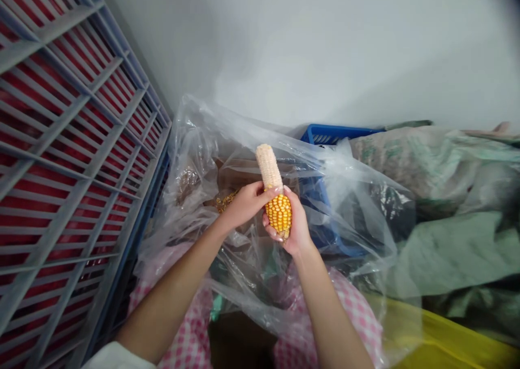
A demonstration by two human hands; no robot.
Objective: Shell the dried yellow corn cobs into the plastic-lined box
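I hold a corn cob [275, 195] upright over an open clear plastic bag [227, 141]. Its upper half is bare and pale; yellow kernels still cover the lower part. My right hand [296, 225] is wrapped round the kernelled lower end. My left hand [244, 204] grips the cob from the left, thumb pressed at the line where the kernels start. Loose kernels [225, 200] lie inside the bag just behind my left hand.
A grey slatted crate wall [69, 157] with red behind it stands at left. A blue basket [329, 136] sits behind the bag, sacks [439, 168] at right, a yellow bin [447, 342] at lower right. Pink checked cloth [190, 336] covers my lap.
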